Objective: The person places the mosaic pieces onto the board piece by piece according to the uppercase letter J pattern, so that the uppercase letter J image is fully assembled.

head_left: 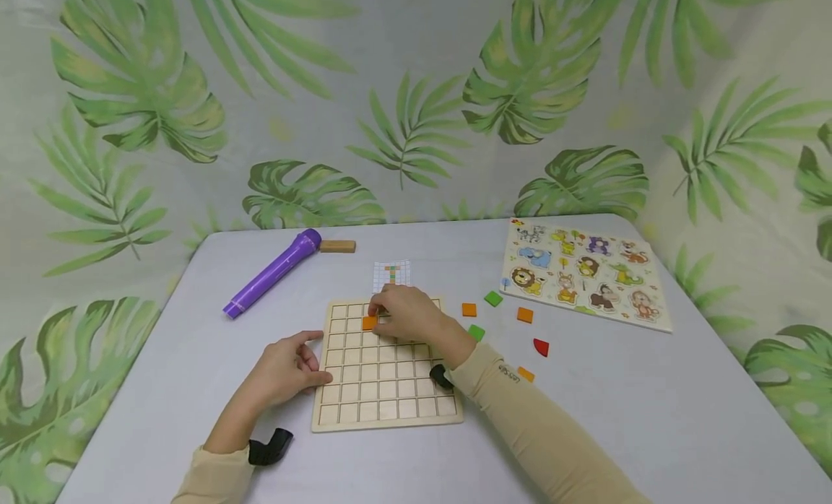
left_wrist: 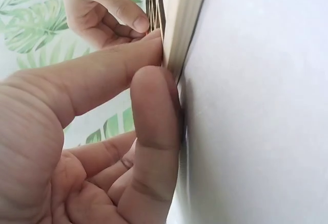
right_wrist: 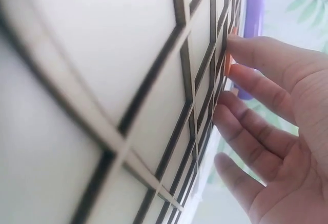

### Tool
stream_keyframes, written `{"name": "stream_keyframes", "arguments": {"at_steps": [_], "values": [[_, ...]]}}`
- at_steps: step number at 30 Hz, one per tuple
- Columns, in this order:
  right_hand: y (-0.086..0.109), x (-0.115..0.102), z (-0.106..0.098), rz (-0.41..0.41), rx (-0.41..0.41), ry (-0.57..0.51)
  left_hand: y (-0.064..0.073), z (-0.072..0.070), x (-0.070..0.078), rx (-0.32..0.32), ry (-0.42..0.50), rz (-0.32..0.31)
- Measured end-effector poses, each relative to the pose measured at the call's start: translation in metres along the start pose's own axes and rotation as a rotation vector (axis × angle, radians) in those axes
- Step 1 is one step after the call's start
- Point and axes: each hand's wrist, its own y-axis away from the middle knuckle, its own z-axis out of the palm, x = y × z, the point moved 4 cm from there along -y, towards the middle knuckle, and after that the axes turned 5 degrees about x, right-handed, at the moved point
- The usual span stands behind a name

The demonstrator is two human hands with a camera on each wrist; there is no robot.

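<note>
Orange tile (head_left: pixel 369 323), probably light, stiff and best gripped by its edges, sits toward eleven o'clock on the grid board (head_left: pixel 368 374); fingers of the right hand (head_left: pixel 411 314) pinch it, while the left hand (head_left: pixel 282 370), fingers apart, touches the board's nine-o'clock edge.

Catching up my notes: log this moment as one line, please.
left hand: touches left edge of board | right hand: pinches orange tile at board | loose tiles: right of board | card: beyond board
</note>
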Motion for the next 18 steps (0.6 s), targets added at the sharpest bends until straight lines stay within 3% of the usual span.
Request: {"name": "stream_keyframes", "arguments": {"at_steps": [10, 18], "values": [[0.001, 0.0, -0.001, 0.009, -0.016, -0.008, -0.001, 0.003, -0.003, -0.003, 0.032, -0.023], [0.011, 0.009, -0.014, 0.043, -0.069, -0.167, 0.0, 0.002, -0.003, -0.001, 0.03, -0.039]]}}
